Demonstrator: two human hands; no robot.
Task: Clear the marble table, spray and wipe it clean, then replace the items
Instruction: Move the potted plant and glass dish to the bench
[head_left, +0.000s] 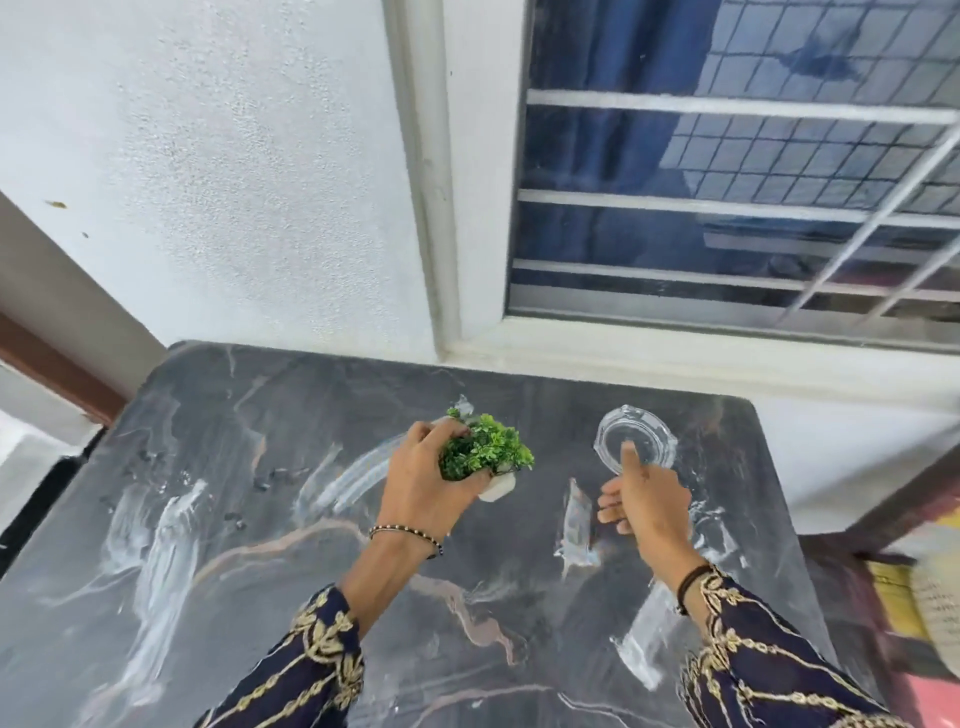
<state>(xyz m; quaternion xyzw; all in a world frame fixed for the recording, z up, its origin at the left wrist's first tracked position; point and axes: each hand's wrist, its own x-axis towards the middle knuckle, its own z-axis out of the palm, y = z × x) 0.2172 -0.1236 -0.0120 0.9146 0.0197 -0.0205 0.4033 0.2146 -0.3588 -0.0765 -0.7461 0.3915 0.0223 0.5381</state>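
Left hand (423, 486) clamped around small potted plant (485, 452), mid-table (218, 467). Right hand (641, 501) grips glass ashtray (635, 439) near the far right corner.

- Marble table (249, 519): dark grey slab with pale and pinkish veins, glossy.
- Small plant (488, 449): bushy green leaves in a white pot, tilted, mid-table toward the far edge.
- Glass dish (635, 439): clear, round, near the far right corner.

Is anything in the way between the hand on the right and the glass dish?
No, nothing visible is. The right hand is right at the glass dish, its thumb lying over the near rim. The little plant is off to the side, held in the left hand, and only bare marble table lies around the dish.
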